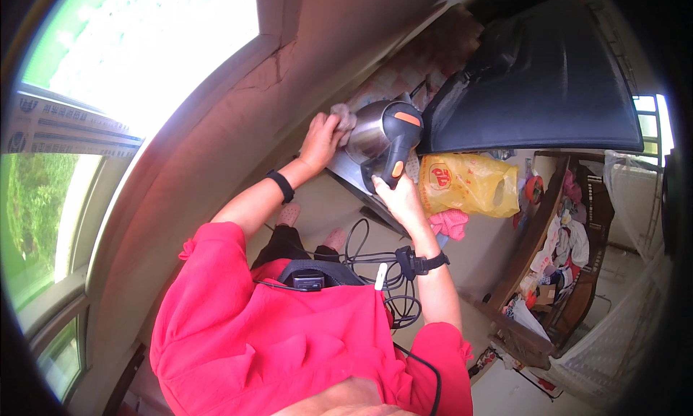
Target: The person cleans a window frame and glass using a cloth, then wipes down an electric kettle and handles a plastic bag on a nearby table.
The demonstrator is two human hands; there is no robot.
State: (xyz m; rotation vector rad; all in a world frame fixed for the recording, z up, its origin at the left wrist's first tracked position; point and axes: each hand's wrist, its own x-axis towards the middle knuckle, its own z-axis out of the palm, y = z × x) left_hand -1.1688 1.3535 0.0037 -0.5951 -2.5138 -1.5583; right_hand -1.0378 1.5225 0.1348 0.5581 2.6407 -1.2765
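A stainless steel electric kettle with a black lid, a black handle and orange accents is tilted in front of me. My right hand grips the lower end of its handle. My left hand holds a crumpled greyish cloth against the kettle's metal side or base. Beneath the kettle, part of a light-coloured surface shows. Just right of my right hand lie a yellow plastic bag with red print and a pink checked cloth.
A large black panel, perhaps a screen or cover, stands beyond the kettle. Looped black cables hang by my right forearm. A window is at the left. On the right, a wooden bed frame borders piled clothes and netting.
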